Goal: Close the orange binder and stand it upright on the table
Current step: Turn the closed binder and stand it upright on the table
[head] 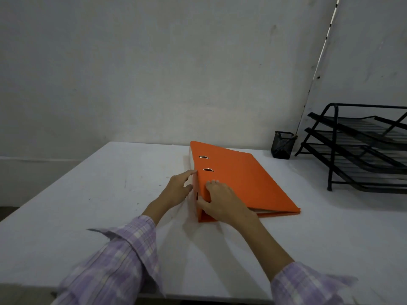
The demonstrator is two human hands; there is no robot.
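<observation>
Orange binder (240, 181), closed, flat on the white table (88, 194), spine apparently facing left.

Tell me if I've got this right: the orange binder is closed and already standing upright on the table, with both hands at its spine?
Not quite. The head view shows the orange binder closed but lying flat on the table, not upright. The left hand and right hand are at its spine.

Orange binder (237, 179), white table (88, 194), black tray rack (356, 148), seemingly lilac-checked sleeves (114, 265).

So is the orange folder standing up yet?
No, the orange folder lies flat on the table under both hands.
</observation>
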